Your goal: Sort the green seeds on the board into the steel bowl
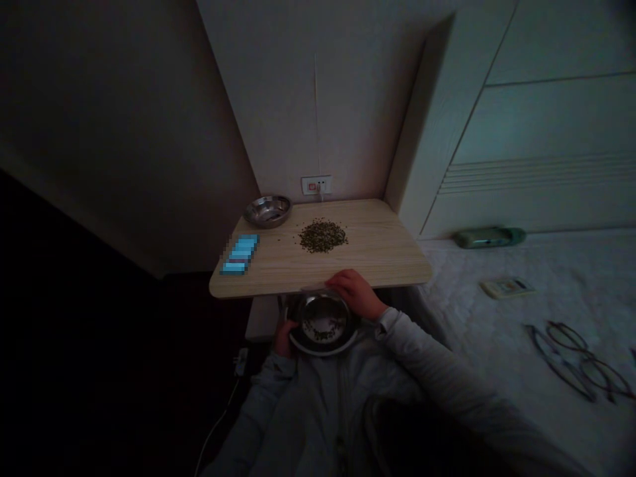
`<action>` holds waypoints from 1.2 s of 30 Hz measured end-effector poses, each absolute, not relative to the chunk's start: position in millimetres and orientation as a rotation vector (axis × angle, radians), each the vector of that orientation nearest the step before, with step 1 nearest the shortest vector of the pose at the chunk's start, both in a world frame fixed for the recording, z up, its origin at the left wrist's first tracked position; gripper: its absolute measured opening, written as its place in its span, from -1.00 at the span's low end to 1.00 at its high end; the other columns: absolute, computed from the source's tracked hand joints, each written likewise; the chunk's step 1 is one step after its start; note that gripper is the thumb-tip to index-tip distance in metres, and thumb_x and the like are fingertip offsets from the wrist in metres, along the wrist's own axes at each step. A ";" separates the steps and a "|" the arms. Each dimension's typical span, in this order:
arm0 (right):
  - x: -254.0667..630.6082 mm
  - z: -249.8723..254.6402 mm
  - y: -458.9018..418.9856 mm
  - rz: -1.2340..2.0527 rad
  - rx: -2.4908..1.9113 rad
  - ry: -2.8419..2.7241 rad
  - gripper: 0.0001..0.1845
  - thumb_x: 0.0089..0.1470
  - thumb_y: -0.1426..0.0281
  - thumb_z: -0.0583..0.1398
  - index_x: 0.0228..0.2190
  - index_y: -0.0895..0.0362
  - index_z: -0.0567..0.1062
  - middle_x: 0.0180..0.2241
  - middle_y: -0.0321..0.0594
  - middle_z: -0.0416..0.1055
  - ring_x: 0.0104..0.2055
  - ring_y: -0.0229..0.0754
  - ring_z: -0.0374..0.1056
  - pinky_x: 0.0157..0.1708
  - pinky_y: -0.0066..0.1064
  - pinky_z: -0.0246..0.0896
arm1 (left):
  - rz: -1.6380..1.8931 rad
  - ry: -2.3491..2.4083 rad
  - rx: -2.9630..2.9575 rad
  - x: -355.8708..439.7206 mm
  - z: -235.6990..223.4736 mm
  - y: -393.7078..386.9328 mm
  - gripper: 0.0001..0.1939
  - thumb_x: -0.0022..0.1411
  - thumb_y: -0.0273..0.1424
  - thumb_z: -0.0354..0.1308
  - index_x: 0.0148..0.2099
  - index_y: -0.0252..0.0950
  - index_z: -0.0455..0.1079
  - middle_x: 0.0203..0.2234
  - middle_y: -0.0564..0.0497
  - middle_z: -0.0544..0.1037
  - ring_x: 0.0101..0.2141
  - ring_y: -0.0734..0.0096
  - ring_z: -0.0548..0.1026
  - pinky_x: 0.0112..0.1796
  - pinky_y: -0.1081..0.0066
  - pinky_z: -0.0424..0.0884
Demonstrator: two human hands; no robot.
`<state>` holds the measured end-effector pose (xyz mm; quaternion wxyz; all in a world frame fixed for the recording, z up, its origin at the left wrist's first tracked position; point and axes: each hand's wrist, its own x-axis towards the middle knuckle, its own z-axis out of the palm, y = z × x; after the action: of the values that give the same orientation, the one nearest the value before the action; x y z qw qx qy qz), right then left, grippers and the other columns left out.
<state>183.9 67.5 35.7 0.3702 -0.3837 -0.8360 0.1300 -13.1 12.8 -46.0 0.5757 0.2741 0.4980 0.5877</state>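
A round metal bowl (322,348) is held at my lap, just under the table's front edge, with small dark greenish seeds (325,331) scattered over its bottom. My left hand (285,338) grips its left rim, thumb over the edge. At the table edge, above the bowl's far right side, is my right hand (355,293). Its fingers are bent and close together, pointing left; what is between them, if anything, is hidden. Beyond it, a heap of the same small seeds (322,236) lies on the light wooden table (382,248).
A second metal bowl (268,212) stands at the table's back left, near a lit phone (240,254). A wall socket (317,185) is behind. On the bed (477,318) at right lie a green bottle-like object (489,237), a small flat object (507,287) and glasses (579,358).
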 end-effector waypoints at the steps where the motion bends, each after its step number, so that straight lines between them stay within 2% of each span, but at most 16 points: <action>1: 184.0 36.2 67.7 0.337 -0.989 -2.138 -0.77 0.05 0.41 0.04 -0.31 0.15 0.47 -0.37 -0.15 0.38 -0.26 -0.22 0.23 -0.24 -0.34 0.16 | 1.346 1.199 0.666 -14.9 -48.3 12.9 -0.95 -0.24 -0.44 0.10 -0.66 -0.24 0.29 -0.67 0.03 0.43 -0.38 0.19 0.43 -0.33 0.26 0.33; 5: 184.3 37.2 68.2 0.346 -1.005 -2.114 -0.78 0.05 0.41 0.04 -0.31 0.14 0.46 -0.37 -0.16 0.38 -0.27 -0.23 0.24 -0.24 -0.35 0.17 | 1.271 1.326 0.792 -22.7 -57.8 12.5 -0.92 -0.24 -0.41 0.12 -0.68 -0.24 0.31 -0.66 0.02 0.43 -0.41 0.23 0.41 -0.35 0.29 0.31; 14: 184.3 36.2 70.1 0.338 -1.021 -2.100 -0.77 0.06 0.39 0.03 -0.32 0.14 0.47 -0.38 -0.17 0.38 -0.28 -0.23 0.24 -0.24 -0.36 0.18 | 1.351 1.351 0.859 -23.3 -55.3 13.7 -0.89 -0.28 -0.37 0.18 -0.70 -0.23 0.32 -0.70 0.05 0.41 -0.50 0.31 0.39 -0.34 0.30 0.31; 22: 193.2 40.6 70.0 0.294 -1.059 -2.151 -0.76 0.06 0.40 0.02 -0.31 0.15 0.47 -0.37 -0.16 0.38 -0.27 -0.23 0.24 -0.23 -0.37 0.17 | 1.277 1.354 0.785 -17.2 -40.7 9.7 -0.87 -0.25 -0.30 0.12 -0.67 -0.25 0.37 -0.64 0.02 0.46 -0.46 0.27 0.40 -0.34 0.28 0.32; 27: 213.5 39.4 80.8 0.220 -1.179 -2.140 -0.75 0.04 0.43 0.02 -0.30 0.17 0.47 -0.35 -0.11 0.37 -0.27 -0.18 0.21 -0.23 -0.32 0.15 | 1.343 1.396 0.965 -18.6 -37.7 8.4 -0.97 -0.33 -0.39 0.15 -0.66 -0.20 0.38 -0.60 0.04 0.50 -0.38 0.20 0.42 -0.21 0.24 0.28; 36: 231.5 36.2 100.7 0.173 -1.308 -2.097 -0.74 0.03 0.41 0.02 -0.31 0.16 0.48 -0.35 -0.11 0.36 -0.28 -0.17 0.22 -0.23 -0.32 0.13 | 1.356 1.426 1.089 -17.7 -31.1 4.6 -0.96 -0.33 -0.42 0.14 -0.66 -0.20 0.39 -0.57 0.00 0.47 -0.34 0.14 0.41 -0.15 0.18 0.24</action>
<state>231.5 100.7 36.2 0.3258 -0.4992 -0.8002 0.0661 -17.7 4.6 -31.1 0.4316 0.4369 0.5721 0.5437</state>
